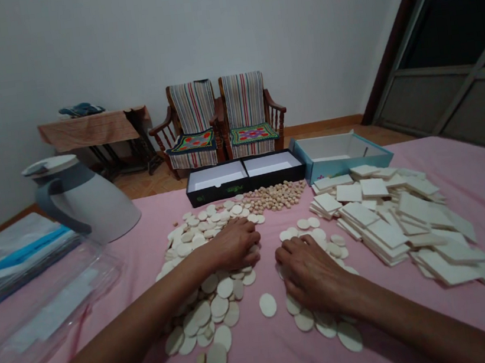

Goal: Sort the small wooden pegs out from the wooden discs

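My left hand (236, 245) rests low over the left pile of round pale wooden discs (201, 313), fingers bent inward; whatever sits beneath them is hidden. On the smaller right pile of discs (326, 326) lies my right hand (305, 268), its fingers curled down, and their tips are out of sight. Between the two piles a single disc (268, 305) lies flat on the pink cloth. A small wooden cube (201, 359) is at the near edge of the left pile.
Small wooden beads (278, 196) lie before a black two-part box (219, 191). A light-blue box (347, 164) stands beside it, with square wooden tiles (378, 229) heaped at right. A grey-and-white jug (98, 206) and a clear plastic tray (49, 314) are at left.
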`<action>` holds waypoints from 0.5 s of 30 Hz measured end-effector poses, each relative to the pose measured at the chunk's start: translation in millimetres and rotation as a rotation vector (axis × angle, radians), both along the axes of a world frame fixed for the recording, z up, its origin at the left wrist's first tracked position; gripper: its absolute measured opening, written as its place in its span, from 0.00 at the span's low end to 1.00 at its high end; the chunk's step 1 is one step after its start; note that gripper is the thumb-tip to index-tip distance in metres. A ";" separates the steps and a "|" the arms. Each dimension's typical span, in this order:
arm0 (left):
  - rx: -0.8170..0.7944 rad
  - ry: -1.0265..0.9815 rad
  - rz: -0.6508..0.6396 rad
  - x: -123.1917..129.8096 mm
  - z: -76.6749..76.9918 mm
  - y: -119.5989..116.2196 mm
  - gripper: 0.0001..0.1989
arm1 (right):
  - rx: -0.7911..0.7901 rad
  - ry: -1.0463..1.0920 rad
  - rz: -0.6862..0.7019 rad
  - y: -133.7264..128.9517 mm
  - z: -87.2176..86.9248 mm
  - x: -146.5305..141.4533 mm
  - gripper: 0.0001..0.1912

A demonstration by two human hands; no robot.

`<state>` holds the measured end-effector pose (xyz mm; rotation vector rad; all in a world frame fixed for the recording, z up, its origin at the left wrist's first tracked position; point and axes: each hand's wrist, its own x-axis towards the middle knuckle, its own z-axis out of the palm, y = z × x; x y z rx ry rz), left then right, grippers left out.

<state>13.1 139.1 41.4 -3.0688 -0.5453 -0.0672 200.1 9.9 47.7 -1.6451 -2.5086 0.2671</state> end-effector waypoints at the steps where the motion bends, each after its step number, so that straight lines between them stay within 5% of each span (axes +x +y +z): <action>1: 0.007 -0.001 -0.002 -2.9 -0.3 -1.9 0.07 | -0.004 0.043 0.051 -2.7 1.8 -3.2 0.09; 6: -0.006 -0.010 -0.001 -12.4 -1.1 -9.4 0.09 | -0.012 0.162 0.383 -19.7 -8.7 -21.1 0.07; 11: -0.054 -0.040 0.006 -19.2 4.8 -13.0 0.09 | 0.017 0.045 0.230 -24.4 -24.5 -8.0 0.08; 15: -0.083 -0.087 0.003 -28.3 6.9 -15.0 0.07 | -0.032 0.021 0.183 -24.8 -11.4 9.3 0.08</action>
